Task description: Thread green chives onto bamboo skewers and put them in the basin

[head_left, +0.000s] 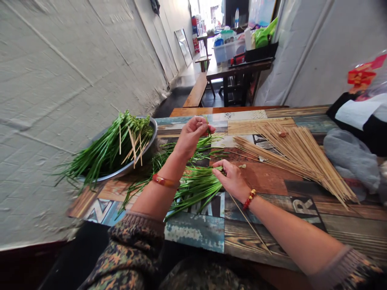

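left fingers pinch greenery while right fingers hold one green bunch (one metal bowl nearby).

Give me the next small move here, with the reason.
Probably lower the left hand to the chive-like bunch by the right hand: the left pinches a small green piece apart from it, the right grips the bunch's end, a bamboo skewer juts out below that hand, and similar greens with skewers sit in the metal bowl.
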### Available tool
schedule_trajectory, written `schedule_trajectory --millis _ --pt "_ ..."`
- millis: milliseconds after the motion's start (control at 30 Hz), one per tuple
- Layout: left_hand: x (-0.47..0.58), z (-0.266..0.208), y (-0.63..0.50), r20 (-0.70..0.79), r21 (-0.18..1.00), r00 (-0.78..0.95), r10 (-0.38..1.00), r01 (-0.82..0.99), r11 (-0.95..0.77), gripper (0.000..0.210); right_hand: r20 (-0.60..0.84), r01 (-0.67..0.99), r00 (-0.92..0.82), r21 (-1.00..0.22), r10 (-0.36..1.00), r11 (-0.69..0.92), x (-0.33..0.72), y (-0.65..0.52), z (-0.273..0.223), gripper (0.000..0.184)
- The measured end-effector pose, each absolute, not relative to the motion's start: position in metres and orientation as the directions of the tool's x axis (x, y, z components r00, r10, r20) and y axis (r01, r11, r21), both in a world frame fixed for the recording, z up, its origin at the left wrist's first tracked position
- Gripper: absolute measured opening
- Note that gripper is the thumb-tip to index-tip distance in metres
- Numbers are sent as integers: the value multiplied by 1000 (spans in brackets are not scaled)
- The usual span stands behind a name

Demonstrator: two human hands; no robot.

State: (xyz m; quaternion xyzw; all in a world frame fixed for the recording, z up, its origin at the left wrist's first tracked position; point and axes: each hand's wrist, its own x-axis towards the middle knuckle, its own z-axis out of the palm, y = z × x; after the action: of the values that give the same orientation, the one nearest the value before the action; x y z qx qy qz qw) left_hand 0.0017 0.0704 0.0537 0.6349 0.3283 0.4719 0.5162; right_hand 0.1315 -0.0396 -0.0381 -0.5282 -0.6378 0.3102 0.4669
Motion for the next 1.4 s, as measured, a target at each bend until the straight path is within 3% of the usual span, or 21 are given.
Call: schedule_trajectory --millis 233,467,600,733,900,1100,1400 --pt "0 103 65 484 875 247 839 -143 -463 11 255 416 -20 -877 967 240 132 -40 -38 14" --pt "-10 113 54 556 797 266 788 99 -596 9 261 416 -15 -876 965 244 132 -40 -39 12" --pt "-22 78 48 460 764 353 815 311 -566 8 241 407 -25 -884 970 230 132 -40 -38 14" --pt "-30 28 37 258 809 370 893 422 -408 12 246 393 -14 -890 969 231 133 -41 -36 15" --pt "-28 -11 23 68 936 378 923 296 -191 18 238 388 15 -897 971 214 134 -42 -37 17" --pt "-29 -10 16 -44 989 403 914 146 -17 26 193 327 20 -928 981 176 135 -42 -39 20" --pt "-33 -10 12 -39 965 347 937 255 -54 18 120 291 16 -950 993 110 137 -43 -45 24"
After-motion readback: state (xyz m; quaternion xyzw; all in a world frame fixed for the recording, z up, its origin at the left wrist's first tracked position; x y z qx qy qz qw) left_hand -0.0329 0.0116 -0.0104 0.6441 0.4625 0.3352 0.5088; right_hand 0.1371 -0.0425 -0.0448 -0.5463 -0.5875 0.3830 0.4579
